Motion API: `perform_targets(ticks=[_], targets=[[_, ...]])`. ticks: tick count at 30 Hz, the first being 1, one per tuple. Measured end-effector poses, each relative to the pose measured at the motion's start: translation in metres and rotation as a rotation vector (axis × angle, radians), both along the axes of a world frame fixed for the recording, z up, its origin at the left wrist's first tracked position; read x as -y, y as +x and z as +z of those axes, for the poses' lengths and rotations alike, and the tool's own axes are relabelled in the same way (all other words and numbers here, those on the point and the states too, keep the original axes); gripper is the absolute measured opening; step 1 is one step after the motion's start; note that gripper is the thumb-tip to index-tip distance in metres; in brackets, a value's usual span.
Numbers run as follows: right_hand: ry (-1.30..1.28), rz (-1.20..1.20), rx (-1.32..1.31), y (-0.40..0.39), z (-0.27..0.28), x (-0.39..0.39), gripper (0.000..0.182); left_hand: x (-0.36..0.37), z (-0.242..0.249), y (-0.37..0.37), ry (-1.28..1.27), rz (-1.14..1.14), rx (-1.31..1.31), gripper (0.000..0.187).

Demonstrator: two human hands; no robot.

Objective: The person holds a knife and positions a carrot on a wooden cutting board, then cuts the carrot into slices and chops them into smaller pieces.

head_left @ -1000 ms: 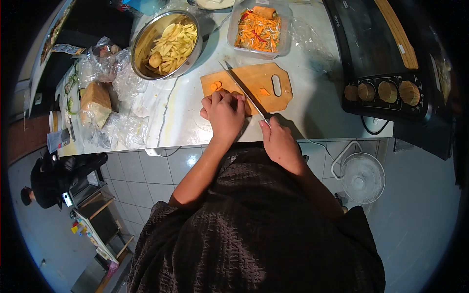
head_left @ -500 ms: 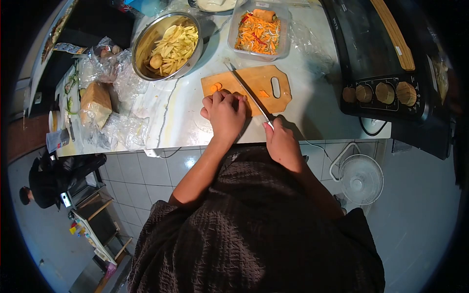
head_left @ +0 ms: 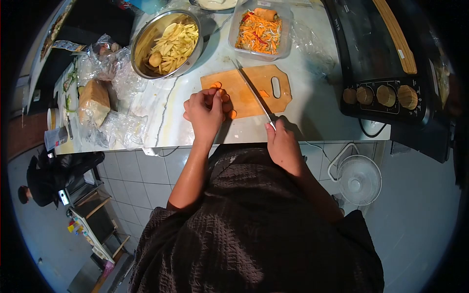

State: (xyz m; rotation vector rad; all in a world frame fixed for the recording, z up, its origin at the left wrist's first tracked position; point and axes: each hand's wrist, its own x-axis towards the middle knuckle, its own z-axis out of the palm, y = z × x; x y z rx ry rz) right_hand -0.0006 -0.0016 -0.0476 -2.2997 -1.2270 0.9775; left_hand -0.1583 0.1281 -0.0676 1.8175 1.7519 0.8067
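Note:
My right hand (head_left: 284,146) is closed round the handle of a knife (head_left: 255,93), whose blade lies slantwise over the wooden cutting board (head_left: 251,80). At the board's left edge, my left hand (head_left: 204,116) has its fingers bent and pinched on carrot slices (head_left: 225,97); how many it grips is partly hidden. One round carrot slice (head_left: 232,114) rests apart by the board's lower left edge. To the right of the blade lies a small carrot piece (head_left: 264,93).
Behind the board stand a metal bowl (head_left: 194,58) of cut potatoes and a plastic container (head_left: 285,46) of shredded carrot. Wrapped bread (head_left: 95,101) lies left, a toaster oven (head_left: 386,95) right. A fan (head_left: 359,179) is on the floor; a seated person (head_left: 46,180) is at far left.
My left hand has moved left from the board's middle to its left edge, uncovering more carrot slices. The knife in my right hand has barely shifted.

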Motion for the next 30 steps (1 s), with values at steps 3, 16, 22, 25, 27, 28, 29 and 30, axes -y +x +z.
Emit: perform_targets(ticks=[3, 16, 22, 25, 27, 28, 29, 30], targets=[[0.019, 0.016, -0.028, 0.002, 0.005, 0.0, 0.034, -0.006, -0.008, -0.009, 0.215, -0.04, -0.127, 0.019], [0.114, 0.049, -0.061, 0.012, 0.006, 0.001, 0.033, -0.02, 0.013, -0.048, -0.083, -0.33, 0.145, 0.02], [0.151, 0.121, -0.044, 0.015, 0.0, -0.007, 0.037, 0.014, 0.019, -0.05, -0.116, -0.453, -0.173, 0.03], [0.109, 0.152, -0.052, 0.016, -0.003, -0.009, 0.039, 0.02, 0.016, -0.048, -0.095, -0.422, -0.182, 0.03], [0.064, 0.171, -0.06, 0.015, -0.005, -0.009, 0.04, 0.022, 0.014, -0.049, -0.093, -0.398, -0.18, 0.028], [0.067, 0.167, -0.067, 0.014, -0.007, -0.008, 0.039, 0.023, 0.013, -0.049, -0.086, -0.395, -0.178, 0.027], [0.07, 0.16, -0.072, 0.014, -0.008, -0.007, 0.038, 0.023, 0.013, -0.048, -0.079, -0.395, -0.175, 0.026], [0.069, 0.161, -0.074, 0.016, -0.008, -0.006, 0.038, 0.023, 0.014, -0.048, -0.081, -0.393, -0.177, 0.026]])
